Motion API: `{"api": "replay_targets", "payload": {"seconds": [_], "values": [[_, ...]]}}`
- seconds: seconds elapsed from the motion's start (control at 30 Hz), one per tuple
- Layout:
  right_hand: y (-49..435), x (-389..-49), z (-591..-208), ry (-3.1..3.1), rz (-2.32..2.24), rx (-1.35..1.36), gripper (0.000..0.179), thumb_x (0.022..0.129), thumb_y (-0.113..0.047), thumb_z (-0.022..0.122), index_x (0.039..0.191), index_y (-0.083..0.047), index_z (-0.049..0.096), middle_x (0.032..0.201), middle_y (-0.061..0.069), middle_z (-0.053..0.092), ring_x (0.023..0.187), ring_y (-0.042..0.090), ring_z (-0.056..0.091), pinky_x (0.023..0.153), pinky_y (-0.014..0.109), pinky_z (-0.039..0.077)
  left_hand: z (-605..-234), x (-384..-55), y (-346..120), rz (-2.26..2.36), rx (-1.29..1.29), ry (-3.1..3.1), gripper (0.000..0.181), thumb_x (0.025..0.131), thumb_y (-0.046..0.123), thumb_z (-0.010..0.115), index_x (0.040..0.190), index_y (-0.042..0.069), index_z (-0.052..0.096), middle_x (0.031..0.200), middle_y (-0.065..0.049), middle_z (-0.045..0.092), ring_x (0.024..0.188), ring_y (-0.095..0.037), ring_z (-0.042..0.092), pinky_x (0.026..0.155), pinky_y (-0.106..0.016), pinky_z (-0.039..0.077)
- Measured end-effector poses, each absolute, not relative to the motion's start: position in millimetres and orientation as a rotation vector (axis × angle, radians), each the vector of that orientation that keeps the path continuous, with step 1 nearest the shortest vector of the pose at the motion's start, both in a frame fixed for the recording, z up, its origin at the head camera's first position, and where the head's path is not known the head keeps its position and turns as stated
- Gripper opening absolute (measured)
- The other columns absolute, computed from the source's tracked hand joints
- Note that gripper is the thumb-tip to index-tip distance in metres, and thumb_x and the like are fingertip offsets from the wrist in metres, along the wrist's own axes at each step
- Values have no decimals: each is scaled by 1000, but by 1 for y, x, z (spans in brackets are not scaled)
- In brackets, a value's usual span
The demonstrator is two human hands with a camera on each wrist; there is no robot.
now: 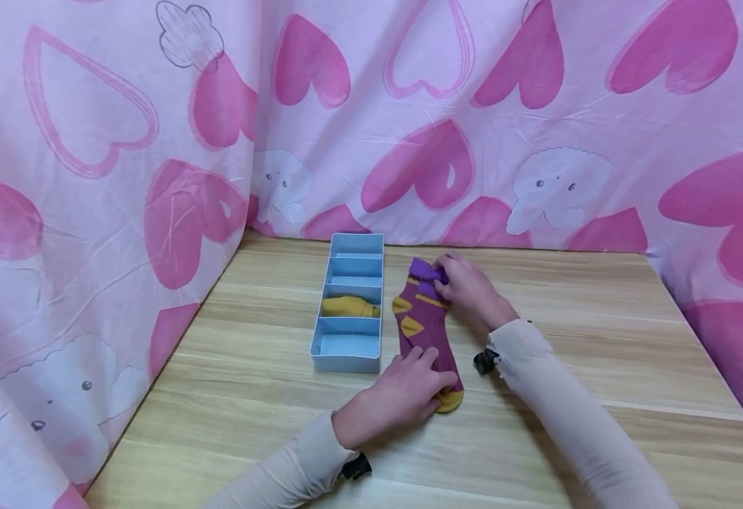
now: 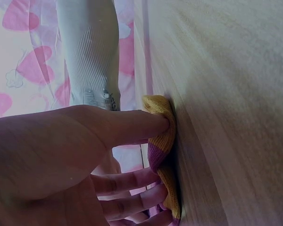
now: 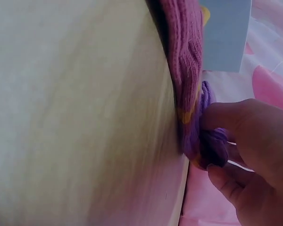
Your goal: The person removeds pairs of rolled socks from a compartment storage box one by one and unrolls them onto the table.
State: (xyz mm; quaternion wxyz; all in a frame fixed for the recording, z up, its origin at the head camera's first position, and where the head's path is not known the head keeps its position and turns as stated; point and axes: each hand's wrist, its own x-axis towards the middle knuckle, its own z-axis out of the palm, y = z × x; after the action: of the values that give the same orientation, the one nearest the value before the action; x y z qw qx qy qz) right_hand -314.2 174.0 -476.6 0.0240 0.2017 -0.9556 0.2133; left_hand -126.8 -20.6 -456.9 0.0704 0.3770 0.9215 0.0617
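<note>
A pair of maroon socks [image 1: 437, 339] with yellow heels and toes and purple cuffs lies overlapped on the table, cuffs at the far end. My right hand [image 1: 471, 286] pinches the cuff at that end; in the right wrist view the purple cuff [image 3: 216, 141] is lifted and bent over between thumb and fingers. At the near end my left hand [image 1: 409, 387] rests on the foot part with spread fingers. The left wrist view shows its thumb against a yellow toe [image 2: 162, 136], fingertips touching the fabric below.
Left of the socks stands a light blue box [image 1: 346, 363] divided into compartments. One compartment holds a folded yellow sock-like bundle [image 1: 348, 306]. A pink curtain [image 1: 358, 141] with hearts hangs behind and to the sides of the wooden table [image 1: 250, 396].
</note>
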Motion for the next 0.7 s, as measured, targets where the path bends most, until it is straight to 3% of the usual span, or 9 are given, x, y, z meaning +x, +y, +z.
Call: {"api": "replay_targets", "payload": {"seconds": [0.23, 0.43, 0.57, 0.7], "values": [[177, -319, -479, -2919, 581, 471, 38, 103, -21, 73, 135, -8, 57, 106, 18, 74, 88, 33, 70, 72, 51, 58, -457, -127, -21, 172, 1146, 2772, 29, 100, 36, 80, 127, 37, 72, 123, 1, 63, 110, -18, 57, 92, -35, 58], [180, -319, -479, -2856, 538, 375, 31, 97, -24, 81, 116, -12, 59, 106, 12, 64, 91, 34, 66, 68, 52, 54, -456, -127, -19, 169, 1128, 2785, 29, 99, 36, 80, 127, 38, 72, 122, 1, 63, 110, -18, 57, 89, -36, 59], [179, -317, -477, -2840, 502, 365, 18, 98, -23, 78, 102, -15, 62, 89, 7, 65, 77, 30, 64, 59, 47, 49, -456, -126, -19, 167, 1116, 2784, 30, 99, 36, 80, 128, 38, 72, 122, 1, 63, 110, -18, 57, 88, -36, 59], [177, -315, -476, -2823, 507, 371, 13, 99, -22, 76, 96, -17, 64, 80, 4, 67, 71, 28, 64, 57, 45, 47, -456, -126, -19, 165, 1108, 2783, 30, 100, 36, 80, 129, 39, 72, 122, 1, 63, 110, -18, 57, 86, -36, 59]]}}
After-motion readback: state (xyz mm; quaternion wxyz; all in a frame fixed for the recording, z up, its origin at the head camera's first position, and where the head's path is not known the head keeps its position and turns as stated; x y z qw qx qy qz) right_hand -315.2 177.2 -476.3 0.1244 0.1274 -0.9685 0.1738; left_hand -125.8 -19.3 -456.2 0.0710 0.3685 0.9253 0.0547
